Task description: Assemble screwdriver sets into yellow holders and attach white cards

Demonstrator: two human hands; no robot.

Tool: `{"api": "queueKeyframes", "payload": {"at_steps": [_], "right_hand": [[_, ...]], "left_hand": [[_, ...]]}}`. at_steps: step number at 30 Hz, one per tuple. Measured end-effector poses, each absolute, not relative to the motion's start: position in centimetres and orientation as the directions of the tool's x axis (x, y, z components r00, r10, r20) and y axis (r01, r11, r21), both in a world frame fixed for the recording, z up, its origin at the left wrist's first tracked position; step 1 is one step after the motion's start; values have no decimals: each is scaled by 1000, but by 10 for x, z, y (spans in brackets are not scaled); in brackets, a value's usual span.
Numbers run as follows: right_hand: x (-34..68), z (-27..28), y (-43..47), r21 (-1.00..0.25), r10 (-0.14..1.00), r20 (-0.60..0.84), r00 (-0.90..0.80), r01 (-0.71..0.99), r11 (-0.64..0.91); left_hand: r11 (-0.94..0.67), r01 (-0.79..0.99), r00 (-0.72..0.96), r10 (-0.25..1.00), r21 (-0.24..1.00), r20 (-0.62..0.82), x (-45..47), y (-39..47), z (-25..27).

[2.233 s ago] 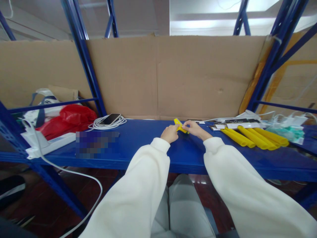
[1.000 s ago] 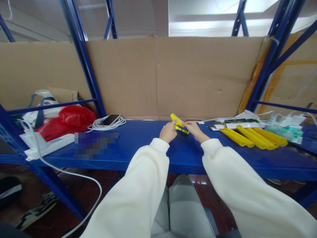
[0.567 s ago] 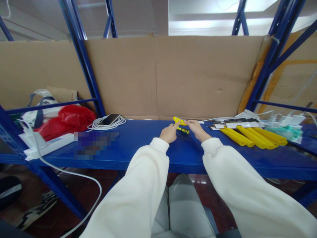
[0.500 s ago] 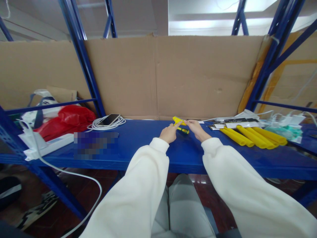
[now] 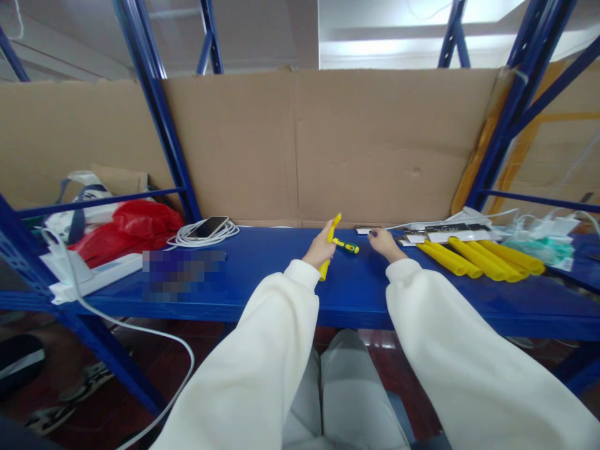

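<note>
My left hand [image 5: 320, 245] is wrapped round a yellow T-shaped plastic tool [image 5: 336, 220], which stands roughly upright with its lower part showing beneath the fingers. Just right of it lies a short green-and-yellow handle [image 5: 347, 246], like a screwdriver's, on the blue shelf top [image 5: 276, 262]. My right hand [image 5: 383, 242] is apart from the left, its fingertips pinched together close to a small black-and-white packet [image 5: 367, 229] by the cardboard. A dark speck shows at those fingertips, too small to name.
Several yellow tubes or handles [image 5: 478, 257] lie at the right, below flat black-and-white packages [image 5: 457, 232]. At the left are a phone [image 5: 209, 227] on a coiled white cable [image 5: 180, 235], a red bag [image 5: 135, 228] and a white power strip [image 5: 100, 275]. A cardboard panel [image 5: 375, 144] stands behind.
My right hand has left the yellow tool and moved right, to the small packet. In my left hand the tool has turned from lying sideways to nearly upright.
</note>
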State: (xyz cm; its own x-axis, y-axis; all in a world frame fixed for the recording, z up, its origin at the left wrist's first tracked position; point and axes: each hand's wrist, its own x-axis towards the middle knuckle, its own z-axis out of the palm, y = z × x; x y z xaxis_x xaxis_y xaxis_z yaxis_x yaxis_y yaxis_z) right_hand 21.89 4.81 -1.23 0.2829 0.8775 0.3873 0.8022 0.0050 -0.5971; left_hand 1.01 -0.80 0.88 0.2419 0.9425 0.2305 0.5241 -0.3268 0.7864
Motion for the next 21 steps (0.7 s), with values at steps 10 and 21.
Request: {"api": "queueKeyframes", "payload": {"at_steps": [10,21], "right_hand": [[259,-15,34,-330,888,182,422,877,-349],[260,-11,44,-254,904,154,399,900,-354]], "left_hand": [[-10,-69,228,973,998,26,13,-14,20],[67,-58,294,955,996,-47,16,-24,24]]}}
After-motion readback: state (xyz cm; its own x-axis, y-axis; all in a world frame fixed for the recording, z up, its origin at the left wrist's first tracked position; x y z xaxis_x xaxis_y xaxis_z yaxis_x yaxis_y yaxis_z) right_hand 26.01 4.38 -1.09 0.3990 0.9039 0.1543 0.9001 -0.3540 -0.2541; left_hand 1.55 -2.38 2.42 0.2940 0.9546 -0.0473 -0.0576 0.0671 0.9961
